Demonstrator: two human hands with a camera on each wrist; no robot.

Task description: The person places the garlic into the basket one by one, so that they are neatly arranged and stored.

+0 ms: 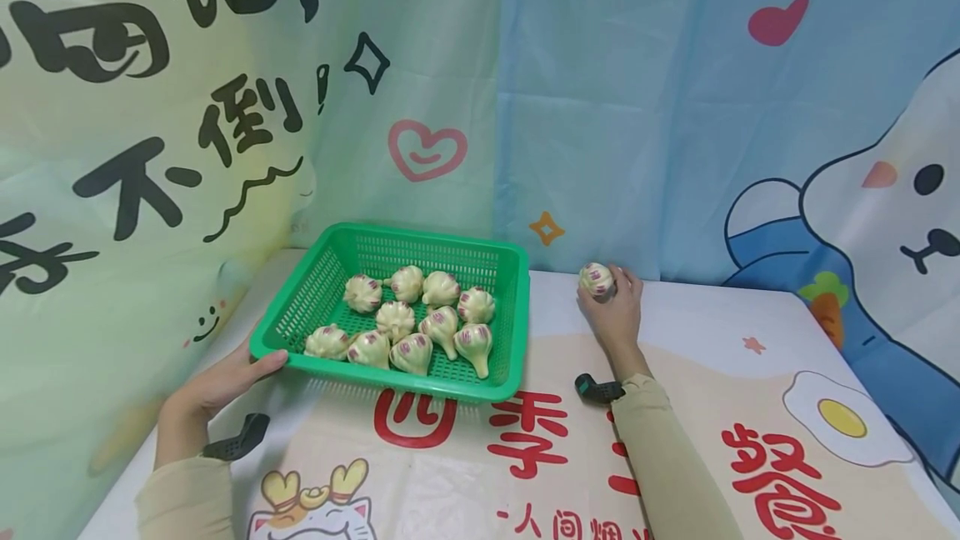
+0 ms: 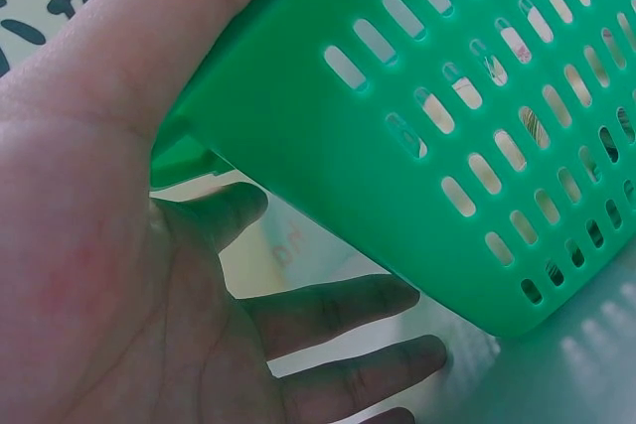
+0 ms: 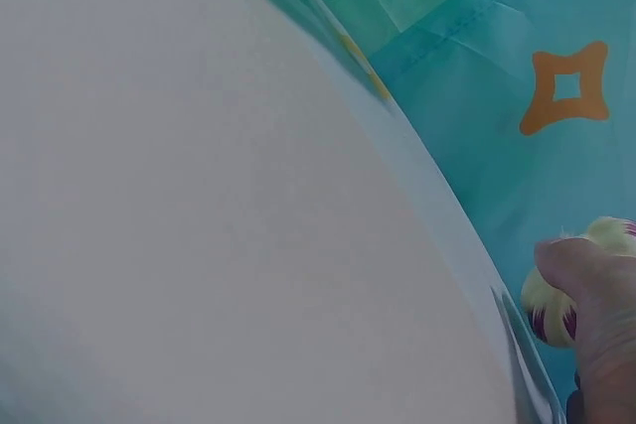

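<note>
My left hand [image 1: 217, 380] holds the left front corner of a green plastic basket [image 1: 390, 382]. In the left wrist view, its thumb [image 2: 149, 27] lies over the rim, while the other fingers reach below and behind the corner. Inside the basket lie several garlic bulbs [image 1: 395, 321], whitish with purple streaks. To the right of the basket, my right hand [image 1: 621, 315] grips one garlic bulb [image 1: 596, 278] near the table's back edge. The right wrist view shows the thumb [image 3: 576, 265] across that bulb [image 3: 550, 315]; the far fingers are mostly hidden.
A printed cloth [image 1: 555, 457] with red characters covers the table. Behind it hangs a blue and green curtain [image 1: 585, 107], close to the right hand, and a pale green one [image 1: 150, 273] stands on the left. Dark devices [image 1: 238, 438] are strapped to both wrists.
</note>
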